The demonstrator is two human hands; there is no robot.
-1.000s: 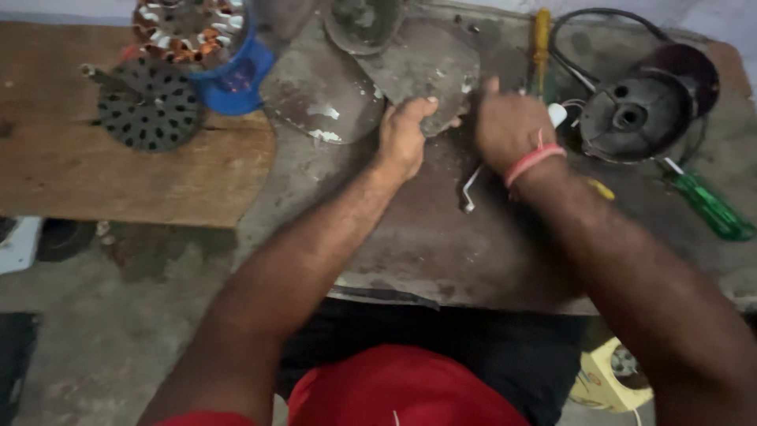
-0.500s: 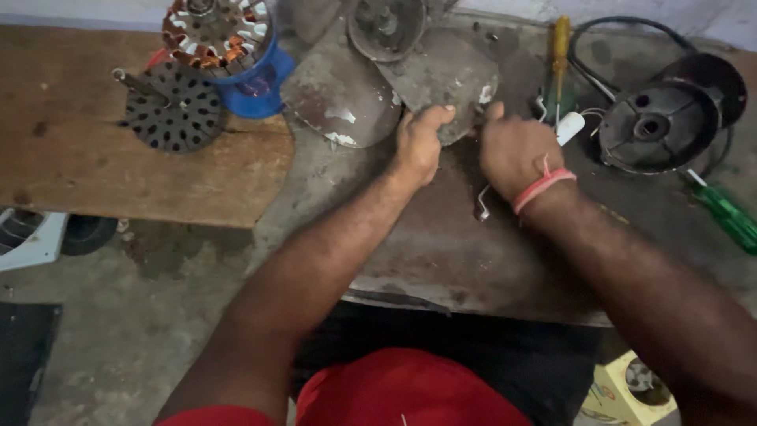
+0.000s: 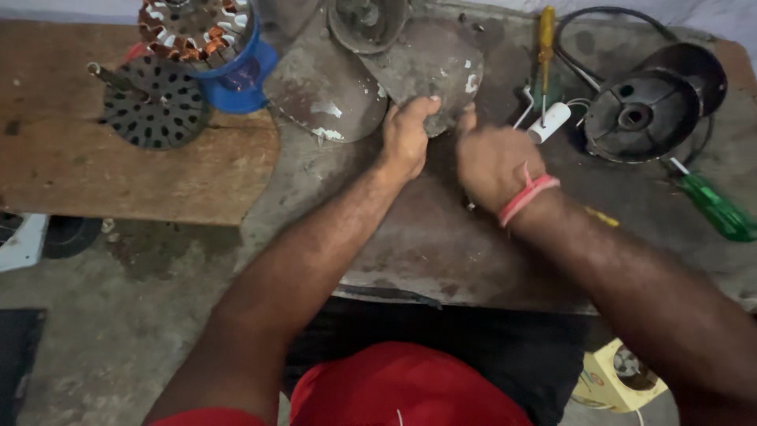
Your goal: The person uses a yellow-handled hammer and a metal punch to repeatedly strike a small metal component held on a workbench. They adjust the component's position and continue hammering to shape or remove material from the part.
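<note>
A dirty grey fan blade assembly lies on the metal bench, its hub at the top edge. My left hand grips the near edge of one blade. My right hand, with a pink band at the wrist, is closed just right of that blade edge; whether it holds anything is hidden. A second blade spreads to the left.
A copper-wound stator on a blue cup and a perforated black cover sit on a wooden board. A yellow screwdriver, white capacitor, black motor housing and green screwdriver lie right.
Both hands have come closer together at the blade's near edge, and my right hand has left the small bent metal piece it was over. The camera has tilted down slightly.
</note>
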